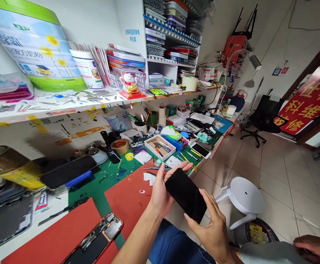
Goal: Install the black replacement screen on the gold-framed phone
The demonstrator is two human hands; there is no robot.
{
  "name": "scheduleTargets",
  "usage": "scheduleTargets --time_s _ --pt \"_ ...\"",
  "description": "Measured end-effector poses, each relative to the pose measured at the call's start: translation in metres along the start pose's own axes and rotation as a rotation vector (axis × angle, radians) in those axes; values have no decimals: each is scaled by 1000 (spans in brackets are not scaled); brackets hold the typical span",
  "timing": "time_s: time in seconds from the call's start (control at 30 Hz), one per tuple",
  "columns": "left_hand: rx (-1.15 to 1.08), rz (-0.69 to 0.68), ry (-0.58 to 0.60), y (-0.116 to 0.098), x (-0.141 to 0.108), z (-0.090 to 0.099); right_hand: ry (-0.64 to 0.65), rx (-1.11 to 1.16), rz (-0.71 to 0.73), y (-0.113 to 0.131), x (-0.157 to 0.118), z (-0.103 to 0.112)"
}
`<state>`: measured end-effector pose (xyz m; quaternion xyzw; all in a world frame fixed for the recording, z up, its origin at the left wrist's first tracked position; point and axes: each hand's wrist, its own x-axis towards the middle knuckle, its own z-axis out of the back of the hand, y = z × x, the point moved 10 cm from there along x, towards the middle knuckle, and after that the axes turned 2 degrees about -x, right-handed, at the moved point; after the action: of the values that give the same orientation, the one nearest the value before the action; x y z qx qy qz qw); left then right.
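Head-worn view, angled down, hands [214, 223] near

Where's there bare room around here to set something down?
The left orange-red mat, left of the opened orange-framed phone; the right orange-red mat, between that phone and the left forearm. The round white plastic stool seat looks bare too. Crowded: the green mat around the white rectangular box, and the white shelf above.

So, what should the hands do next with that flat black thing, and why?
I'd probably bring the flat black thing over the nearer red mat, using both hands. The left hand and right hand hold it past the bench's edge, with floor tiles and a blue trouser leg showing around it, so a slip there might mean a fall.
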<state>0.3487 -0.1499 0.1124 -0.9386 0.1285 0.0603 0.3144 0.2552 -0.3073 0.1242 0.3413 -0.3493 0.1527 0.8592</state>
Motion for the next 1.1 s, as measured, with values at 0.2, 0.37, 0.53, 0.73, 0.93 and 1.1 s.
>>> scheduleTargets --time_s 0.2,0.37,0.53,0.73,0.93,1.1 --pt "11 -7 16 0 3 0 -1 3 2 -1 0 -1" --pt "22 -11 25 0 3 -1 -5 42 -13 -2 1 0" --pt "22 -9 32 -1 -3 1 19 59 3 0 0 -2" --pt "-12 -38 -20 -7 -22 17 69 43 53 11 -12 -12" --pt "-124 -222 -220 -22 -70 73 125 157 86 36 -19 -29" --pt "-132 -413 -320 2 -128 123 280 302 41 55 -33 -60"
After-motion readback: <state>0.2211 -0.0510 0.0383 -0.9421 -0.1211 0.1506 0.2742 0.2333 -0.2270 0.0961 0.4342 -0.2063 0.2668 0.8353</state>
